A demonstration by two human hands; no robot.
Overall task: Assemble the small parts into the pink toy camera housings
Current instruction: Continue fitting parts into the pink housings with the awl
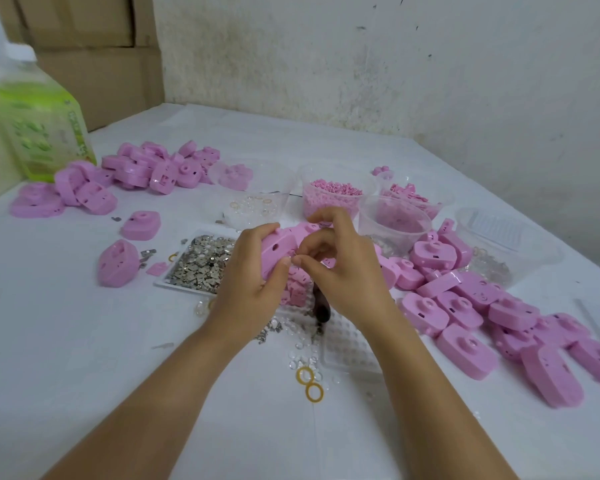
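At the far left a green-labelled plastic bottle is stood on the white-covered table, with cardboard boxes stacked behind it. Just right of the bottle a left pile of pink housings is heaped. Nearer the camera two loose housings are laid apart from the heap. To their right a shallow tray of small metal pieces is set, with a few pieces scattered beside it.

In the middle, a pink camera housing is held above the table, over the tray's right edge. It is gripped by the left hand, with the fingers curled over its top and the thumb under its near edge. The right hand is curled over the housing's far top edge. Its thumb and forefinger are pinched together at the housing's near face. Whether a small part is caught in that pinch cannot be told.

Below the hands a dark tool handle, clear lenses, two yellow rings and a clear blister tray are seen. Behind the hands a clear tub of pink pellets is placed, and beside it a second clear tub. At the right a large right pile of pink housings is spread toward the table's edge.
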